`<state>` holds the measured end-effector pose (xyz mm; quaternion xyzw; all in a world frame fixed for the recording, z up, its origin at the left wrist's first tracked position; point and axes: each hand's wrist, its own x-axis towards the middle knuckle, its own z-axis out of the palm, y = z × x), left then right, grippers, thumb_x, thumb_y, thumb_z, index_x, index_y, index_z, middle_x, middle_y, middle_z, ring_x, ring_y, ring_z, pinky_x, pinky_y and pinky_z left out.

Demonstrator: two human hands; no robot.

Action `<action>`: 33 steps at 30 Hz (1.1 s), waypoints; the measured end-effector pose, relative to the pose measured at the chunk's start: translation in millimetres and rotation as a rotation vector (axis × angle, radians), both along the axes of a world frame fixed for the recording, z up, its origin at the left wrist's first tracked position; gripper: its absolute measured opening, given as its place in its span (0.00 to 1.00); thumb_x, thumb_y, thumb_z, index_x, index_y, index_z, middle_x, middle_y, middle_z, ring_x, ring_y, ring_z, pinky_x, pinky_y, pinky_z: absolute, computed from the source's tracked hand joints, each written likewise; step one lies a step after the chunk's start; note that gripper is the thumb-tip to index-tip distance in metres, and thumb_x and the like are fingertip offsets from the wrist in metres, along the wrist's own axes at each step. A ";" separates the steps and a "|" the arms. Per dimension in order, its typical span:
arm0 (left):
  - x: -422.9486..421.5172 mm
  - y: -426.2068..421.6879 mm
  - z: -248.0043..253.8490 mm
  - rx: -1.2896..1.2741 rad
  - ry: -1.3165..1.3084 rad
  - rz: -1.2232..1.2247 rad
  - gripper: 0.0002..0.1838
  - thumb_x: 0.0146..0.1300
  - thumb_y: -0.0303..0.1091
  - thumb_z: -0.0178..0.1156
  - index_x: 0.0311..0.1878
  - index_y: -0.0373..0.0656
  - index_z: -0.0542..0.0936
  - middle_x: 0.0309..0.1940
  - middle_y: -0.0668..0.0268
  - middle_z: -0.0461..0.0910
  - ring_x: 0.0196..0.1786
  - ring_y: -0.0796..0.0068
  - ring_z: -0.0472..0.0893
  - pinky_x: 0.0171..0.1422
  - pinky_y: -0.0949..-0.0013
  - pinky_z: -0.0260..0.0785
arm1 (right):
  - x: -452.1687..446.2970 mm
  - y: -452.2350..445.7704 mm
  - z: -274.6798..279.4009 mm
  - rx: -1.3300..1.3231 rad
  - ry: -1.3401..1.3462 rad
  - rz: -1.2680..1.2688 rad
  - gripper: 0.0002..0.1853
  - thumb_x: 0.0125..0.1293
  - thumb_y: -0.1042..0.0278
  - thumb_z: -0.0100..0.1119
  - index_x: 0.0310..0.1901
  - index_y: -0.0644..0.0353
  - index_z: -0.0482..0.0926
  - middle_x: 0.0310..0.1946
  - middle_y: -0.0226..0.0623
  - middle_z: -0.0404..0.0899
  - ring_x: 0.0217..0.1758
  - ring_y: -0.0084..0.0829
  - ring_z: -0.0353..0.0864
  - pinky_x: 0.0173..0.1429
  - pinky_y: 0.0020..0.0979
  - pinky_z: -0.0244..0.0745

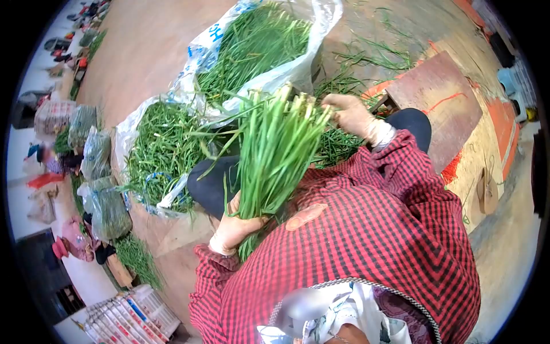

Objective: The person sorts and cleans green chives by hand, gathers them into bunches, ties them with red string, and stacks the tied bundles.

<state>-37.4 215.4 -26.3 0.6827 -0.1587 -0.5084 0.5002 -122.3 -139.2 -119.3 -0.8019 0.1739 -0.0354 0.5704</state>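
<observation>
My left hand [236, 228], in a pale glove, is closed round the leafy lower part of a thick bunch of garlic chives [275, 155]. The bunch tilts up and away from my lap, its pale stem ends at the top. Beside those ends, on the right, is my gloved right hand [354, 117], its fingers bent and pinched together at the bunch's edge. Whatever the fingertips grip is too small to make out. Just beyond the bunch stands an open plastic bag [323, 34] full of long chives. A second open bag [129, 123] of loose green leaves lies to the left.
A brown board [438, 100] lies on the right, with a slipper [487, 191] near it. Loose chives [384, 54] are scattered on the floor ahead. Along the left stand several filled plastic bags [109, 209], other people at work and a stack of white crates [134, 315].
</observation>
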 end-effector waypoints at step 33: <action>-1.6 9.9 -0.1 0.178 -0.707 -0.294 0.32 0.50 0.37 0.68 0.61 0.44 0.74 0.49 0.52 0.81 0.50 0.49 0.81 0.53 0.57 0.74 | 3.9 -81.0 6.0 -0.127 0.369 -0.085 0.27 0.70 0.46 0.54 0.58 0.61 0.78 0.48 0.44 0.83 0.45 0.32 0.82 0.53 0.33 0.77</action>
